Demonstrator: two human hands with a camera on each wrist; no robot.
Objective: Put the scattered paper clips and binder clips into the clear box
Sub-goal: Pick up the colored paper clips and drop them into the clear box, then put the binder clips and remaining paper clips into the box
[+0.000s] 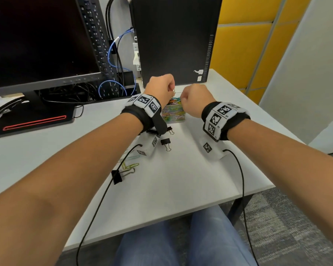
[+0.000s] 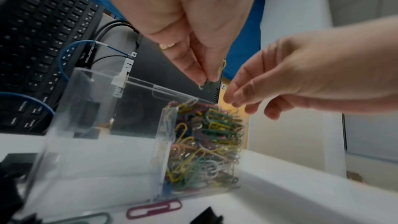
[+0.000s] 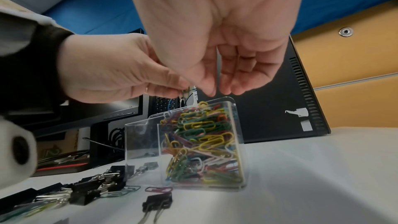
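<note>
The clear box (image 1: pixel 173 121) (image 2: pixel 96 117) (image 3: pixel 140 139) stands on the white desk. Its right compartment is packed with coloured paper clips (image 3: pixel 202 142); the left one looks empty. My left hand (image 1: pixel 172 91) (image 2: pixel 206 81) (image 3: pixel 181 90) hovers above the box and pinches a couple of paper clips (image 2: pixel 224 66). My right hand (image 1: pixel 183 96) (image 2: pixel 241 105) (image 3: pixel 219 91) hangs beside it over the box, fingers loose and holding nothing. Black binder clips (image 1: pixel 165 142) (image 3: pixel 158 201) and loose paper clips (image 1: pixel 131 166) (image 2: pixel 154 208) lie on the desk in front of the box.
A black PC tower (image 1: pixel 177 39) stands right behind the box. A monitor (image 1: pixel 37 41), an upright keyboard (image 1: pixel 96 35) and tangled cables (image 1: pixel 113 87) fill the back left. The desk's right edge (image 1: pixel 258 116) is close. Wrist-camera cords (image 1: pixel 240 179) trail over the desk.
</note>
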